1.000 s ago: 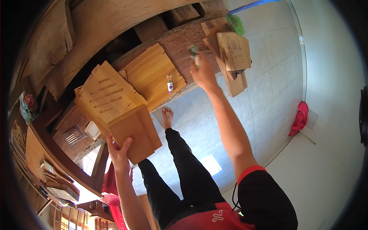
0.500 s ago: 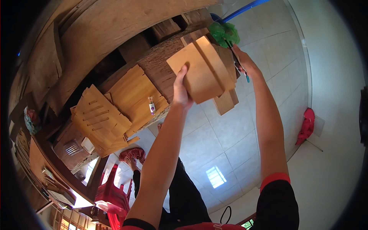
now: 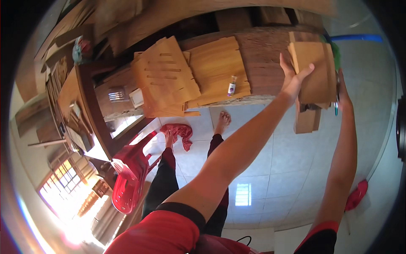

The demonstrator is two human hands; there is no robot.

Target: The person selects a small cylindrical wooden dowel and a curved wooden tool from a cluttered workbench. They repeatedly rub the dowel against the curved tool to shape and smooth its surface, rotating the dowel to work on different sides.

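My left hand (image 3: pixel 292 84) is at the left side of a tan wooden board (image 3: pixel 315 76) on the right-hand stack, fingers spread and thumb on its face. My right hand (image 3: pixel 344 93) is at the board's right edge, closed around a slim teal-tipped tool (image 3: pixel 336 109), partly hidden. Behind the board shows green plastic (image 3: pixel 336 55). A lighter wooden piece (image 3: pixel 306 120) sticks out beneath. Left of my hands, a small labelled tube (image 3: pixel 231 86) lies on a yellow wooden panel (image 3: pixel 215 67), beside a slotted panel (image 3: pixel 165 76).
A rough timber bench (image 3: pixel 264 63) runs across the top. At lower left are a red plastic chair (image 3: pixel 127 186) and wooden table (image 3: pixel 76 106). A red cloth (image 3: pixel 179 131) lies by my feet on the tiled floor (image 3: pixel 253 165). Another red cloth (image 3: pixel 355 194) is near the right wall.
My left hand has carried the board from the left-hand panels to the right stack. My right hand has moved beside it, and my view has turned.
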